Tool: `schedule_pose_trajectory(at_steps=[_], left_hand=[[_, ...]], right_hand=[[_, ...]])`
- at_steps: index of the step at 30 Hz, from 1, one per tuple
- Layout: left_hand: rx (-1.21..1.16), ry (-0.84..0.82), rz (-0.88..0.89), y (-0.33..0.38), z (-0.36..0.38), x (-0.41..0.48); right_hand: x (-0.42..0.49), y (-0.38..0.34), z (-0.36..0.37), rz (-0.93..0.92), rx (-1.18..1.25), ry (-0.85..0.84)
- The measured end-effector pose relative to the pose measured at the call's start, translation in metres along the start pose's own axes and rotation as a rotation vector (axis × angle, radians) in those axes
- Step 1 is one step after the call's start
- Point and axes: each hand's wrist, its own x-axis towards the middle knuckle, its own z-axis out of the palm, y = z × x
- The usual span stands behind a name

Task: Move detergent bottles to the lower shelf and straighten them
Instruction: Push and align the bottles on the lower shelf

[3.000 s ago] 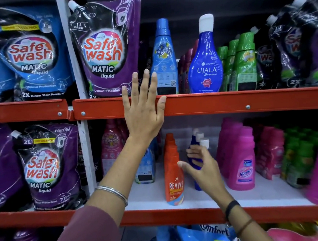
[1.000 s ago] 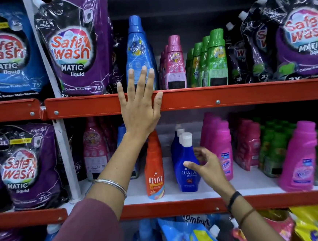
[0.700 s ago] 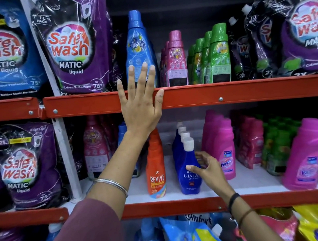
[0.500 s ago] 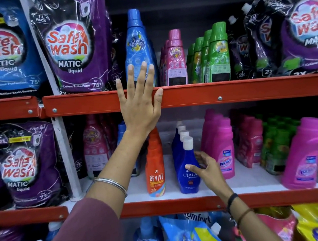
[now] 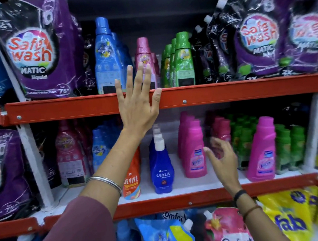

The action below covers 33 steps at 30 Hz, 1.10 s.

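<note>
A dark blue Ujala bottle (image 5: 161, 169) with a white cap stands upright at the front of the lower shelf (image 5: 178, 188), with more of the same in a row behind it. An orange Revive bottle (image 5: 132, 181) stands just left of it. My left hand (image 5: 137, 105) lies flat, fingers spread, against the red edge of the upper shelf (image 5: 228, 93). My right hand (image 5: 221, 159) hovers open in front of the pink bottles (image 5: 193, 150), apart from the Ujala bottle and holding nothing. On the upper shelf stand a tall blue bottle (image 5: 105, 58), a pink bottle (image 5: 144, 55) and green bottles (image 5: 183, 61).
Purple Safe Wash pouches (image 5: 34, 50) fill the upper shelf's left and right ends. More pink bottles (image 5: 262, 150) and green bottles (image 5: 285, 144) stand on the lower shelf at the right. A white upright (image 5: 35, 162) divides the bays. Refill pouches (image 5: 227, 231) lie below.
My right hand has let go of the Ujala bottle and drawn away to the right, in front of the pink bottles. The bottle stays upright. My left hand keeps its place on the shelf edge.
</note>
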Motion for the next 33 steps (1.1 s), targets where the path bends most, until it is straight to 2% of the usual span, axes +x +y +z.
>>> schedule_pose_trajectory(at_steps=[4, 8, 12, 16, 24, 28, 33], left_hand=[[0.026, -0.009, -0.008, 0.008, 0.008, 0.002], [0.075, 0.007, -0.017, -0.006, 0.009, -0.001], [0.074, 0.024, -0.009, -0.001, 0.015, -0.002], [0.076, 0.034, -0.014, 0.008, 0.019, 0.0], [0.079, 0.073, 0.005, 0.006, 0.02, 0.002], [0.081, 0.092, 0.008, 0.006, 0.021, 0.002], [0.076, 0.11, 0.014, 0.005, 0.022, 0.002]], right_hand=[[0.025, 0.023, -0.048, -0.088, -0.17, 0.301], [0.032, 0.043, -0.067, 0.021, -0.252, 0.398], [0.035, 0.066, -0.087, 0.28, -0.316, 0.312], [0.036, 0.083, -0.1, 0.35, -0.456, 0.208], [0.042, 0.067, -0.106, 0.256, -0.532, 0.201], [0.042, 0.032, -0.085, 0.215, -0.523, 0.203], [0.03, -0.009, -0.043, 0.187, -0.501, 0.123]])
